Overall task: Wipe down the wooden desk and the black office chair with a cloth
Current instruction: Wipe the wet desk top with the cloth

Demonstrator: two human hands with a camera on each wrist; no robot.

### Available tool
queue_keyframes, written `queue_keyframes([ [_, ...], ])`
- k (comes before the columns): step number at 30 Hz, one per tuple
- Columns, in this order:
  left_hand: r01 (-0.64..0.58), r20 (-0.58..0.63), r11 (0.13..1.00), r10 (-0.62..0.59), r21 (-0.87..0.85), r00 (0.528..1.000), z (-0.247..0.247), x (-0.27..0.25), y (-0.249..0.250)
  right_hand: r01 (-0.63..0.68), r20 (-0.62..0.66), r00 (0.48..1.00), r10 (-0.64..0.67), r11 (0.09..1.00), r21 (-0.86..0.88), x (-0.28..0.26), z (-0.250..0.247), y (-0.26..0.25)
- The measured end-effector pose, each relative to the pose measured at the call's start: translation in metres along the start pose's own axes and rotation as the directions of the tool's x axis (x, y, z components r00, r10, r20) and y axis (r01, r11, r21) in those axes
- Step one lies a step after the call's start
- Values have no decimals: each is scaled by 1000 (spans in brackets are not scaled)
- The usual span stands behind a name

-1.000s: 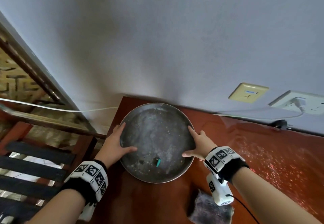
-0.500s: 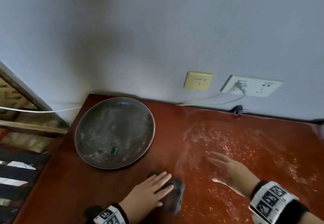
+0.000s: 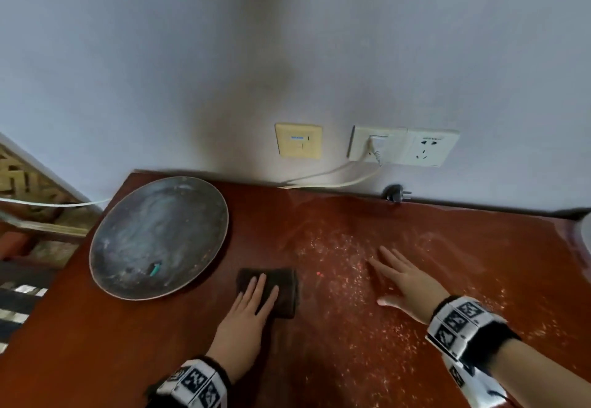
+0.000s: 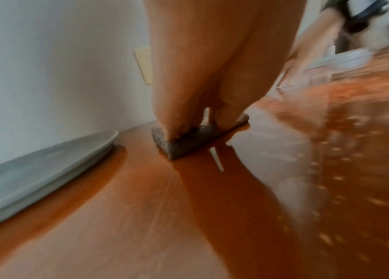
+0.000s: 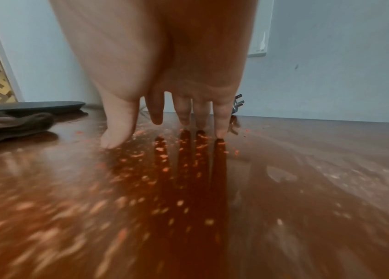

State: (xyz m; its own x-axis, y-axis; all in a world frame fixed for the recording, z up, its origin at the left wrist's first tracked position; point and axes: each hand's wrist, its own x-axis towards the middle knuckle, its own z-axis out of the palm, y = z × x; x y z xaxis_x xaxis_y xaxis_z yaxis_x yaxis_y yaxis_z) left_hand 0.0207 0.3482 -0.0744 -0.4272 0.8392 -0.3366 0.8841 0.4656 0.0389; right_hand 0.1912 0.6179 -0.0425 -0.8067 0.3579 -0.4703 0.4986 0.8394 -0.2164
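Observation:
A dark folded cloth (image 3: 281, 283) lies on the reddish wooden desk (image 3: 351, 343) just right of a round metal tray (image 3: 160, 235). My left hand (image 3: 252, 302) presses flat on the cloth with straight fingers; the left wrist view shows the cloth (image 4: 188, 141) under the fingertips. My right hand (image 3: 406, 279) lies flat on the desk to the right, fingers spread, among pale crumbs and dust. In the right wrist view its fingers (image 5: 181, 113) touch the speckled surface, with the cloth (image 5: 9, 126) at far left. The office chair is out of view.
The tray holds a small teal object (image 3: 155, 268). Wall sockets (image 3: 403, 147) with a white cable (image 3: 335, 179) sit above the desk's back edge, beside a loose black plug (image 3: 395, 193). The desk's left edge drops to slatted furniture (image 3: 19, 295). A pale object (image 3: 585, 231) shows at far right.
Both hands let go of the tray. The left hand moved onto the cloth and slid it up toward the tray; the right hand settled flat on the dusty desk.

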Motion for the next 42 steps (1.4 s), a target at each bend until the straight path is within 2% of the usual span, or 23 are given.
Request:
queue_keyframes([
  [3, -12, 0, 998, 12, 69, 1000, 0, -1, -2, -21, -22, 1000, 21, 1000, 3, 22, -8, 7],
  [6, -21, 45, 999, 23, -42, 999, -24, 49, -9, -67, -28, 997, 66, 997, -40, 35, -17, 13],
  [8, 121, 168, 984, -98, -132, 981, -45, 95, -15, -96, -13, 995, 96, 993, -74, 41, -23, 19],
  [12, 196, 198, 973, -170, -123, 965, -61, 154, -13, -130, 24, 991, 132, 990, -63, 55, -34, 33],
  [14, 171, 201, 983, -154, -68, 967, -58, 145, -7, -139, 62, 988, 142, 988, -64, 60, -37, 33],
  [17, 13, 143, 998, -5, -55, 990, -40, 105, 1, -128, 89, 987, 135, 988, -85, 63, -37, 33],
  [18, 44, 144, 995, -31, -86, 989, -36, 98, 2, -122, 91, 987, 130, 989, -88, 64, -37, 34],
  [21, 24, 41, 995, -20, -99, 999, -51, 126, 1, -121, 102, 986, 130, 988, -93, 62, -36, 34],
  [22, 18, 54, 996, -13, -89, 998, -57, 147, -2, -123, 102, 986, 132, 988, -92, 63, -37, 34],
  [24, 84, 163, 990, -65, -113, 985, -77, 187, -4, -125, 102, 986, 135, 988, -96, 64, -38, 34],
  [26, 90, 213, 990, -65, -112, 975, -85, 206, 2, -128, 104, 985, 138, 987, -101, 64, -39, 33],
  [28, 67, 225, 989, -37, -129, 974, -78, 191, 8, -132, 103, 985, 142, 987, -95, 64, -38, 33],
  [31, -91, 181, 991, 107, -97, 978, -60, 146, 12, -123, 112, 984, 136, 986, -109, 65, -39, 33],
  [32, -104, 193, 990, 122, -98, 974, -59, 144, 9, -123, 114, 984, 136, 986, -114, 65, -39, 33],
  [34, -46, 199, 994, 65, -100, 978, -66, 163, 3, -128, 114, 983, 141, 985, -115, 66, -39, 33],
  [36, 44, 250, 989, -7, -142, 968, -84, 192, -1, -134, 116, 982, 148, 984, -115, 66, -38, 32],
  [38, 78, 292, 986, -32, -149, 956, -94, 208, -1, -140, 113, 982, 153, 983, -115, 66, -39, 31],
  [40, 30, 265, 993, 3, -118, 964, -87, 197, 4, -143, 119, 981, 156, 983, -112, 66, -40, 31],
  [42, -74, 208, 995, 87, -69, 974, -71, 167, 12, -141, 114, 982, 153, 984, -110, 66, -40, 31],
])
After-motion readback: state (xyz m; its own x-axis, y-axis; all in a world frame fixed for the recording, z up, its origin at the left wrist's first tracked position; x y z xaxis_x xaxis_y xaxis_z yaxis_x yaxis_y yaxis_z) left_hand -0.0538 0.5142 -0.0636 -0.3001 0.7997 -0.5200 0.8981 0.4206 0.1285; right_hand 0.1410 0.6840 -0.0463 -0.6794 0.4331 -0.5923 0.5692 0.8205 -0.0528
